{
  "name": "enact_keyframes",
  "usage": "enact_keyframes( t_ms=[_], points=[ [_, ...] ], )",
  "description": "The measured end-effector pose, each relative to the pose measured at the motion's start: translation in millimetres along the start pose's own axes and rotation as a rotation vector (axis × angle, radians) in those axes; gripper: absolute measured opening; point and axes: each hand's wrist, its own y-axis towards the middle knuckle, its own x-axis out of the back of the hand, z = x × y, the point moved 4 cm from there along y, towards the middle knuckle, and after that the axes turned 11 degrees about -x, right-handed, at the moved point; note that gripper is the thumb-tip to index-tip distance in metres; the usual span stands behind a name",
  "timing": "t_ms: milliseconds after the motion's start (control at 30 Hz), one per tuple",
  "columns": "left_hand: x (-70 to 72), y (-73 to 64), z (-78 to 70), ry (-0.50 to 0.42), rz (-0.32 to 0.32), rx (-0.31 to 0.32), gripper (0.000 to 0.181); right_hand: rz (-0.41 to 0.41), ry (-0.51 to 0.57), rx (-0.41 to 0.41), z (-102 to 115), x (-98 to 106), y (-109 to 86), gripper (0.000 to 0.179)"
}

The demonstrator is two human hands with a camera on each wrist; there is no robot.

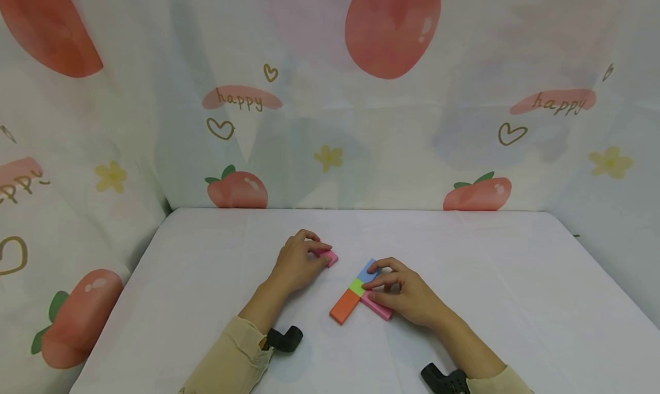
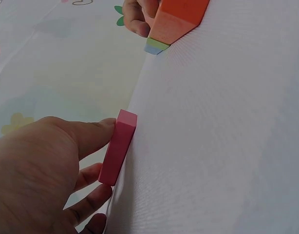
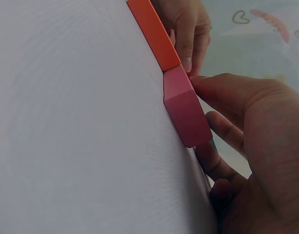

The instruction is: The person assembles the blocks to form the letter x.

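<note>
My left hand (image 1: 298, 263) pinches a pink block (image 2: 120, 148) between thumb and fingers, low over the white tabletop. To its right several flat blocks lie joined: an orange block (image 1: 344, 307), a small green block (image 1: 356, 287) and a blue block (image 1: 366, 272) run in a slanting row. Another pink block (image 1: 378, 308) branches off near the green one, at an angle to the row. Over this group my right hand (image 1: 409, 295) rests with loosely bent fingers, the thumb at the branching pink block and other fingertips by the green and blue ones.
A white cloth covers the table (image 1: 206, 279). Behind and at the sides stands a printed fabric backdrop (image 1: 387, 142) with fruit, hearts and flowers. Black wrist devices, such as the left one (image 1: 286, 339), sit at both sleeve ends.
</note>
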Motion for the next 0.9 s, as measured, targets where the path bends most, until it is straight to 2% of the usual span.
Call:
enact_keyframes(
  t_ms=[900],
  points=[
    [-1.7,1.4,0.7,0.007,0.005,-0.021,0.021,-0.017,-0.024,0.003,-1.1,0.3,0.8,0.015]
  ],
)
